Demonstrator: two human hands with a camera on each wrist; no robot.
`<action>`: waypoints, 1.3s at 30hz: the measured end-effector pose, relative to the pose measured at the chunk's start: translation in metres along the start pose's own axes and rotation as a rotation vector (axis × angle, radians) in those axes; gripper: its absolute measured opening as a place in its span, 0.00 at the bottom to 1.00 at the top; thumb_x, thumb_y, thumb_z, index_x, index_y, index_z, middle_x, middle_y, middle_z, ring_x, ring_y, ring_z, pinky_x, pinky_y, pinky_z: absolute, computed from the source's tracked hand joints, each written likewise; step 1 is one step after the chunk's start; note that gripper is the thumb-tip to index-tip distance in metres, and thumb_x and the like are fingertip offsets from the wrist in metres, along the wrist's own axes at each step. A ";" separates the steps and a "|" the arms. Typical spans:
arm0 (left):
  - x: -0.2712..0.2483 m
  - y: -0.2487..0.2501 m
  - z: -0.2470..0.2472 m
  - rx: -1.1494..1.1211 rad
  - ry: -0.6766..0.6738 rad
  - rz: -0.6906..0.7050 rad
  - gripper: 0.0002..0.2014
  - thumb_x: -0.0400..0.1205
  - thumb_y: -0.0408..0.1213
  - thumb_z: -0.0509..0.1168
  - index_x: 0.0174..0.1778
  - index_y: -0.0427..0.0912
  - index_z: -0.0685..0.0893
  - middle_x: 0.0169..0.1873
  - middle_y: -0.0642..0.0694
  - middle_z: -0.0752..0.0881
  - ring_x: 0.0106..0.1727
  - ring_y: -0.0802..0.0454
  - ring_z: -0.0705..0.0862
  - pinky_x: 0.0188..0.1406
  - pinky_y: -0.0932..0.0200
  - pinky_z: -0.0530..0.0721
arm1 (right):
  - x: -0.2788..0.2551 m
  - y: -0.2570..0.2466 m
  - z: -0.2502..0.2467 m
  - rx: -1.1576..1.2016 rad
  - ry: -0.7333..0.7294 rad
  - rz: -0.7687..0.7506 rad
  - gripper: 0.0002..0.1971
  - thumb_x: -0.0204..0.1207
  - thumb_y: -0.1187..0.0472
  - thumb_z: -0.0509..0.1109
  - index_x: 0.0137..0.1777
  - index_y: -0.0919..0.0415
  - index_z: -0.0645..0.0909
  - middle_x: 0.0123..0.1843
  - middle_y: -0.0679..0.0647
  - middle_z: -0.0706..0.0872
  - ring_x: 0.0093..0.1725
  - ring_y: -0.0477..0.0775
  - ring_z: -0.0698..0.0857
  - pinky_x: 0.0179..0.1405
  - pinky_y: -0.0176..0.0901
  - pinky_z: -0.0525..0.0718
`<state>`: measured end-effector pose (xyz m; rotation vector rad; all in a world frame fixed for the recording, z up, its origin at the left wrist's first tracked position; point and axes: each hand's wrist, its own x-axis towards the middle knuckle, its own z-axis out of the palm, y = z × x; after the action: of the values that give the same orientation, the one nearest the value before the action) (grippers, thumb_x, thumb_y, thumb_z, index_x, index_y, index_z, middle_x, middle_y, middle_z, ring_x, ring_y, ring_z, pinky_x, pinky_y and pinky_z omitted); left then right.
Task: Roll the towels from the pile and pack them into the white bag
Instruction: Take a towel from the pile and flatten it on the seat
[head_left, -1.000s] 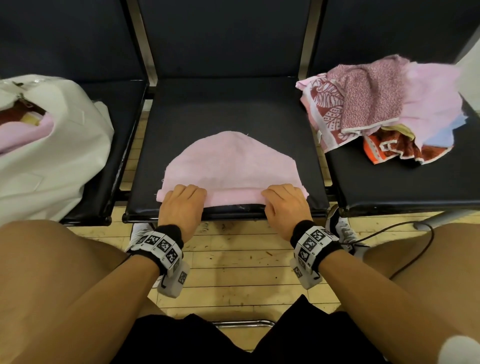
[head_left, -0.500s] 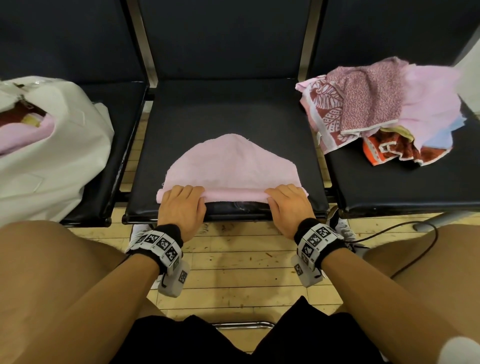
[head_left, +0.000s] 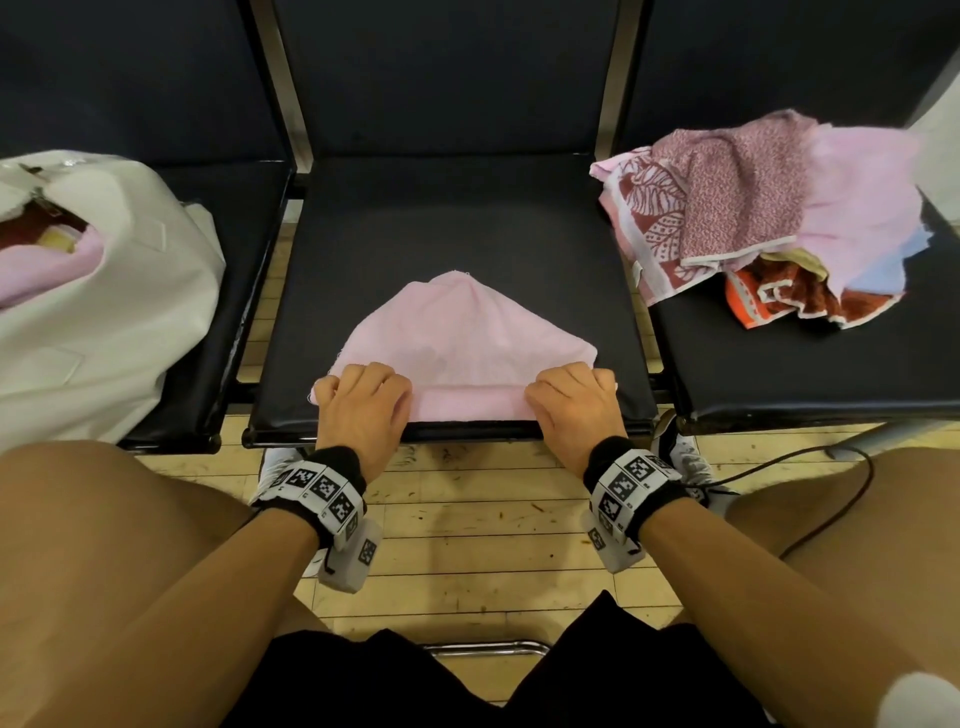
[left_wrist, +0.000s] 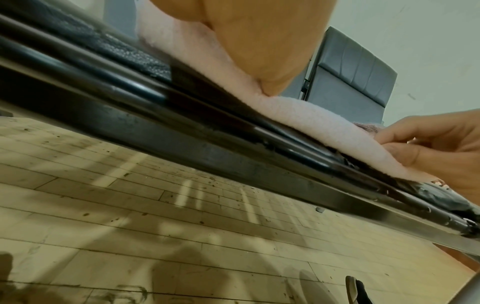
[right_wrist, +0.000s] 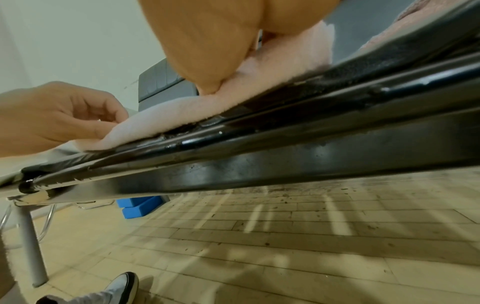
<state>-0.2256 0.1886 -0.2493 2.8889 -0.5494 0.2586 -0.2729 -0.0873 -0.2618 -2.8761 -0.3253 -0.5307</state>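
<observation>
A pink towel (head_left: 467, 332) lies on the middle black seat (head_left: 457, 223), its near edge rolled into a thick band along the seat's front. My left hand (head_left: 363, 397) grips the roll's left end and my right hand (head_left: 571, 397) grips its right end, fingers curled over it. The left wrist view shows the roll (left_wrist: 298, 115) under my left palm (left_wrist: 259, 41). In the right wrist view my right hand (right_wrist: 207, 41) presses into the roll (right_wrist: 182, 111). The white bag (head_left: 104, 322) sits on the left seat. The towel pile (head_left: 753, 218) is on the right seat.
The bag's mouth shows a pink towel (head_left: 36, 265) inside. A black cable (head_left: 810, 519) runs over the wooden floor (head_left: 478, 545) by my right knee. My shoes stand under the seat's front edge. Blue blocks (right_wrist: 140, 205) lie on the floor beneath the bench.
Both hands have curled further over the near edge, and the roll has grown thicker. The flat part of the towel is shorter and more pointed.
</observation>
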 end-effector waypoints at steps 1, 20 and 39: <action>0.000 -0.001 0.001 0.007 -0.005 0.015 0.04 0.82 0.36 0.67 0.44 0.50 0.85 0.43 0.50 0.84 0.46 0.45 0.77 0.48 0.50 0.57 | -0.001 0.000 0.001 -0.003 -0.013 -0.023 0.10 0.64 0.70 0.78 0.43 0.56 0.86 0.43 0.50 0.85 0.45 0.57 0.78 0.44 0.48 0.65; -0.004 -0.003 -0.005 -0.036 -0.148 0.020 0.21 0.80 0.50 0.50 0.53 0.45 0.84 0.41 0.50 0.86 0.45 0.45 0.79 0.51 0.46 0.72 | 0.003 0.001 -0.015 0.005 -0.258 0.100 0.16 0.80 0.50 0.53 0.48 0.54 0.82 0.41 0.48 0.82 0.39 0.54 0.79 0.46 0.49 0.75; 0.003 0.004 -0.006 -0.053 -0.044 -0.085 0.15 0.78 0.37 0.67 0.62 0.50 0.84 0.53 0.46 0.81 0.57 0.44 0.77 0.66 0.40 0.66 | 0.006 -0.010 -0.007 0.038 -0.116 -0.004 0.15 0.59 0.77 0.73 0.43 0.59 0.84 0.42 0.53 0.85 0.40 0.61 0.80 0.41 0.51 0.78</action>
<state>-0.2248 0.1853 -0.2426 2.8644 -0.4322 0.1664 -0.2721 -0.0780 -0.2515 -2.8758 -0.3546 -0.3548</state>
